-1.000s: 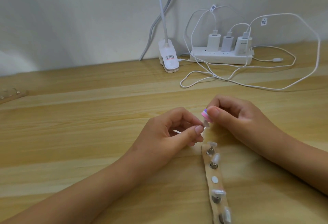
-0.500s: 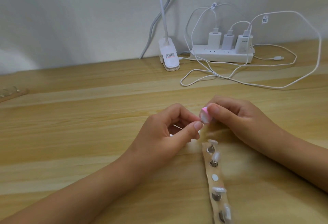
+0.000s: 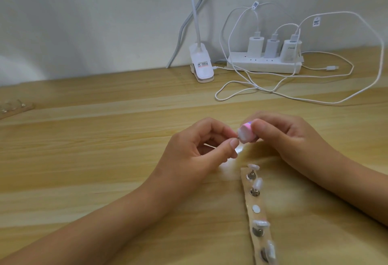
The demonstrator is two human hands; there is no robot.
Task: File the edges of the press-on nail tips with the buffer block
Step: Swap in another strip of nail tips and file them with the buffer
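Observation:
My right hand [image 3: 281, 136] pinches a small pink-and-white buffer block [image 3: 246, 133] between thumb and fingers. My left hand [image 3: 195, 153] holds a tiny nail tip between thumb and forefinger, its end touching the block; the tip itself is almost fully hidden by my fingers. Below the hands a tan holder strip [image 3: 257, 216] lies on the wooden table [image 3: 84, 160], carrying several clear nail tips [image 3: 257, 183] on metal studs, with one bare white pad in the middle.
A white power strip [image 3: 264, 65] with three chargers and looping white cables [image 3: 294, 94] sits at the back right by the wall. A white clip lamp base [image 3: 55, 66] stands left of it. Another strip of nail tips [image 3: 12, 108] lies at the far left edge.
The buffer block has tilted and shifted slightly against the held nail tip, showing more of its white face. Both hands stay in nearly the same place.

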